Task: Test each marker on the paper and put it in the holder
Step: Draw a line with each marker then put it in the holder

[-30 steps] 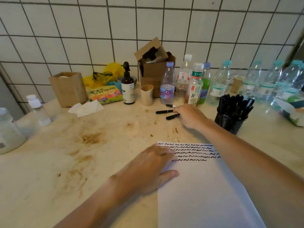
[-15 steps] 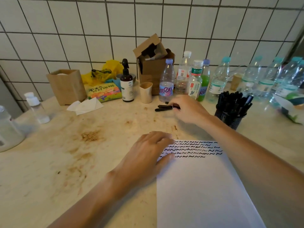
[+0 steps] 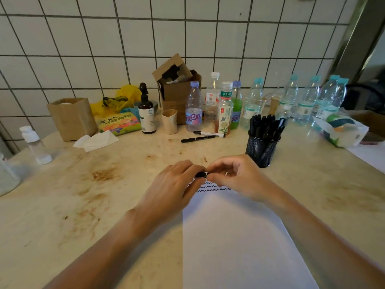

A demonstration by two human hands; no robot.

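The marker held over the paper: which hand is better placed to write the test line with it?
Probably the right hand. It grips the marker from the right, above the wavy lines on the paper. The left hand pinches the other end, likely the cap.

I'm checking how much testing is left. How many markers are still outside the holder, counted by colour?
Black markers: 2, a thin black marker lying on the beige counter and a short black marker gripped by the left hand and right hand.
White-barrelled markers: 1, the white-barrelled marker lying just behind the thin black one.
Total: 3 outside the black mesh holder.
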